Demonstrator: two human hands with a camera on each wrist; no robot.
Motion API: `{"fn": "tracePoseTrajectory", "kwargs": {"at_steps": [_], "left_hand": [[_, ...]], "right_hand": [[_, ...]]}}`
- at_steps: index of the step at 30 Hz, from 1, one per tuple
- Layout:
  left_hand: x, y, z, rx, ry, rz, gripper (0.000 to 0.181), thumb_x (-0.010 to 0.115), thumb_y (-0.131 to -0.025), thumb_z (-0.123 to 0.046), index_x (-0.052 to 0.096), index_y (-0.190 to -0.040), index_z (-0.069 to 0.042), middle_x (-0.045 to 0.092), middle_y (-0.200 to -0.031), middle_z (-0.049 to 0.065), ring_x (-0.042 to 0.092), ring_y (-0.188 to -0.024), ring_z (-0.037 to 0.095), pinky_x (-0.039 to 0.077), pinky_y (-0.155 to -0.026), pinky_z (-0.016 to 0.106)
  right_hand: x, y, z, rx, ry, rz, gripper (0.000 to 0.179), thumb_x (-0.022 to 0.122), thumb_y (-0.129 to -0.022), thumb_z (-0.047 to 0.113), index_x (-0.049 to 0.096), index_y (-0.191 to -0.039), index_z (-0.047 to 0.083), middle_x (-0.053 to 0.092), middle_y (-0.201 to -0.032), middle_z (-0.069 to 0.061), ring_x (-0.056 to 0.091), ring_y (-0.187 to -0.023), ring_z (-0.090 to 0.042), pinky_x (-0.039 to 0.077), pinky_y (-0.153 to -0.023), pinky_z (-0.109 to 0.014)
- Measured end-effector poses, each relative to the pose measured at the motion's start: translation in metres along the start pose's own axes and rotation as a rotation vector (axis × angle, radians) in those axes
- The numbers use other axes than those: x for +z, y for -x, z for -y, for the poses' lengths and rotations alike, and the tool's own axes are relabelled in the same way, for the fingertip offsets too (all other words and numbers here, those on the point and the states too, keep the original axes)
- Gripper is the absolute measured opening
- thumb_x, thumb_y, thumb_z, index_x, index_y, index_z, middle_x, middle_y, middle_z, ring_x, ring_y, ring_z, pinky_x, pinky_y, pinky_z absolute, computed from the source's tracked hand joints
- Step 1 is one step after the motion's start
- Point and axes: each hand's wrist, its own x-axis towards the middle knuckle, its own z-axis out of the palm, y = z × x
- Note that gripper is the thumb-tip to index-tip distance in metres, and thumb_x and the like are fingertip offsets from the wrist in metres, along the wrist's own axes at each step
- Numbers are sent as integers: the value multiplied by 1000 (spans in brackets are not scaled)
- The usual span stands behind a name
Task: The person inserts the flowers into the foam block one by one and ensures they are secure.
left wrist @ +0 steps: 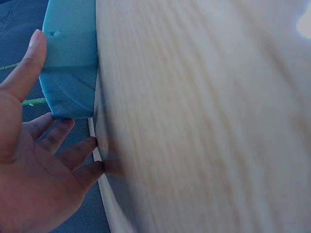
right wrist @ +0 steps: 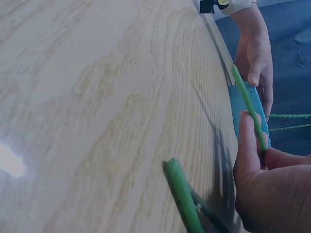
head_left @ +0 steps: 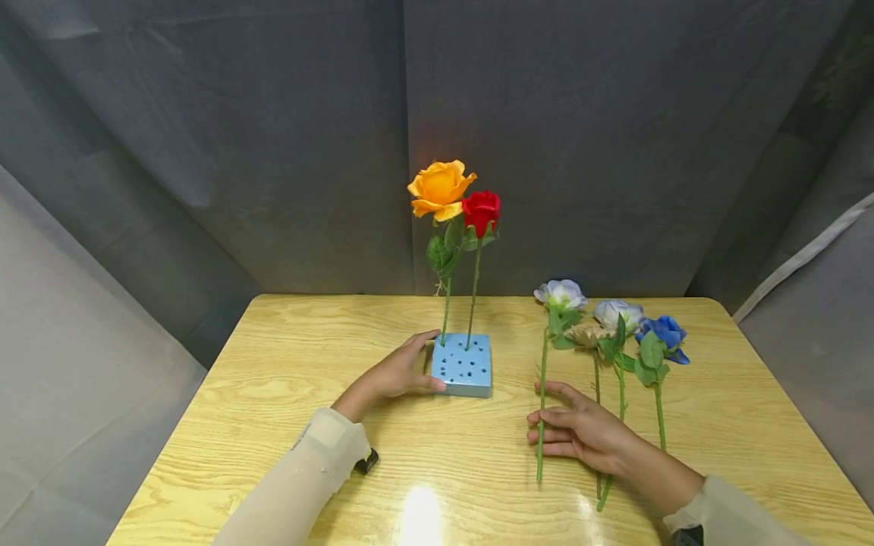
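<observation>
A light blue foam block (head_left: 461, 364) dotted with holes sits on the table. An orange rose (head_left: 440, 188) and a red rose (head_left: 481, 211) stand upright in its back holes. My left hand (head_left: 399, 371) holds the block at its left side, thumb at the front corner and fingertips towards the back; in the left wrist view, the thumb and fingertips meet the foam (left wrist: 70, 58). To the right, my right hand (head_left: 590, 432) pinches the green stem (right wrist: 249, 101) of a pale lilac-white flower (head_left: 561, 294) between thumb and fingers, its bloom pointing away from me.
Right of the held flower lie a beige flower (head_left: 589, 334), another pale lilac flower (head_left: 617, 315) and a blue flower (head_left: 662, 337), their stems towards me, partly under the right forearm. The wooden table (head_left: 293, 356) ends at a dark grey curtain (head_left: 307, 152).
</observation>
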Motion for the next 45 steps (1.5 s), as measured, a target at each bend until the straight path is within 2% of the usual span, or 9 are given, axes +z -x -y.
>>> {"fn": "tracePoseTrajectory", "kwargs": {"at_steps": [15, 31, 45], "left_hand": [[0, 0, 0, -10, 0, -1, 108, 87, -82, -39, 20, -166, -23, 21, -170, 10, 23, -155, 35, 28, -121, 58], [1, -1, 1, -3, 6, -4, 108, 87, -82, -40, 21, -166, -23, 22, -170, 11, 24, -155, 35, 27, -121, 59], [1, 0, -1, -14, 7, 1, 108, 87, -82, -39, 20, -166, -23, 21, -170, 11, 23, -155, 35, 28, -121, 58]], "right_hand": [[6, 0, -4, -25, 44, -65, 65, 44, -112, 10, 2, -161, 14, 69, -107, -6, 76, -99, -30, 62, -82, -44], [15, 0, 0, -119, 167, -101, 68, 49, -110, 8, 3, -160, 12, 68, -109, -13, 76, -97, -31, 63, -80, -44], [25, -3, 13, -206, 272, -190, 56, 46, -109, 3, 17, -156, 9, 67, -109, -20, 74, -96, -38, 63, -80, -46]]}}
